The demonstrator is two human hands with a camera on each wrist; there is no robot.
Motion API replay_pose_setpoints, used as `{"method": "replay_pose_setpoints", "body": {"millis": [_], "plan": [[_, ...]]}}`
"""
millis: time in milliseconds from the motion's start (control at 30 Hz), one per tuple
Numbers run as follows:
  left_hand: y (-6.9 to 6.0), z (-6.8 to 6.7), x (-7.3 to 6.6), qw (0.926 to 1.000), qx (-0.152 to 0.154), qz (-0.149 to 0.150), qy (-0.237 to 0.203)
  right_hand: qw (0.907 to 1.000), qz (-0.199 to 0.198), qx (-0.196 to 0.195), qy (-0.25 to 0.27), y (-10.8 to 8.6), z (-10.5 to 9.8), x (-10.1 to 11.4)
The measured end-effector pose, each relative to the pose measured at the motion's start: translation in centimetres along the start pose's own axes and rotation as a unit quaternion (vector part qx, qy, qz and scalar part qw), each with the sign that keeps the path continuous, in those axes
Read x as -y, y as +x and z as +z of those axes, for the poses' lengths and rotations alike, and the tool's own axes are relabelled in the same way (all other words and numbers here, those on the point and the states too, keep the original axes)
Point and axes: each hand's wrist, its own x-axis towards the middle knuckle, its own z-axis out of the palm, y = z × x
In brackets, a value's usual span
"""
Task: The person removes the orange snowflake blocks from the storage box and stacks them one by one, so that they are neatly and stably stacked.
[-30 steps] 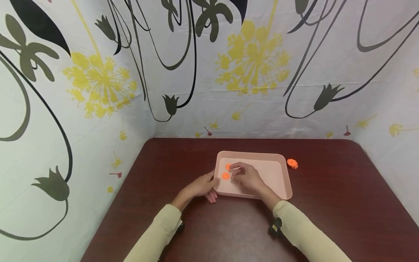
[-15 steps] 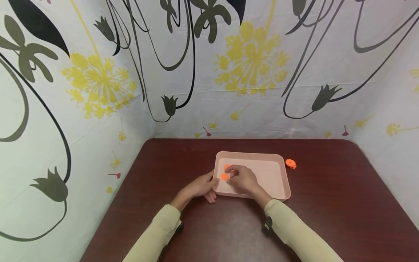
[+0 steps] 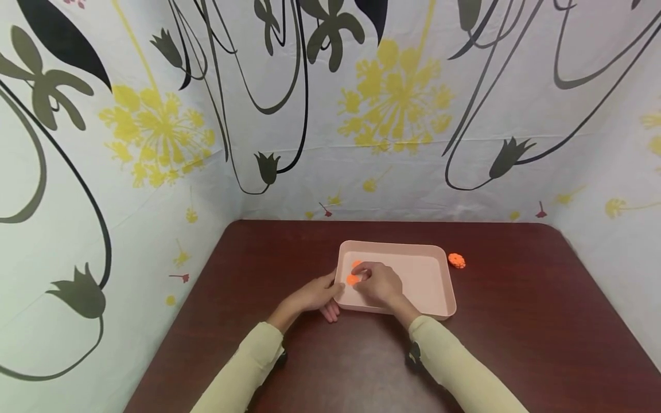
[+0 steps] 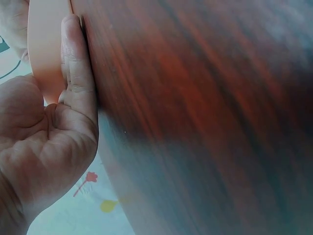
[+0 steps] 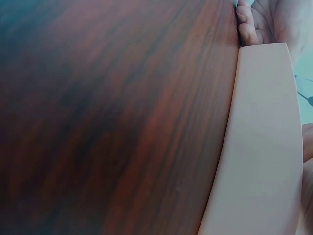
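My left hand (image 3: 316, 293) holds the left end of the pale pink tray (image 3: 449, 287), its thumb over the rim and its other fingers lower, outside the wall. In the left wrist view, that hand (image 4: 63, 122) lies along the tray's side (image 4: 46, 49). My right hand (image 3: 381, 282) is over the tray's left half, index finger and thumb bent close around a small flat orange piece (image 3: 352, 280). Whether they pinch it cannot be seen. Just behind is a second orange piece (image 3: 357, 264), partly covered by the fingers. The right wrist view shows mainly the tray's outer wall (image 5: 259, 137).
An orange, bumpy-edged piece or small stack (image 3: 457, 260) lies on the dark reddish-brown table (image 3: 516, 321), just right of the tray. White cloth walls with printed flowers (image 3: 397, 97) enclose the table behind and at the sides.
My right hand has shifted slightly left and its fingers have closed in around the nearer orange piece. The left hand stays on the tray's end; the whole view drifts a little.
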Motion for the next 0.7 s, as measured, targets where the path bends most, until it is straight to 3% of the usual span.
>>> {"method": "replay_pose_setpoints", "body": {"millis": [467, 700], "plan": [[-0.01, 0.22, 0.01, 1.0000, -0.002, -0.004, -0.001, 0.9997, -0.008, -0.004, -0.024, -0.17, 0.21, -0.01], [-0.08, 0.13, -0.17, 1.0000, -0.003, -0.002, 0.003, 0.9997, -0.018, -0.010, -0.011, -0.22, 0.04, 0.03]]}}
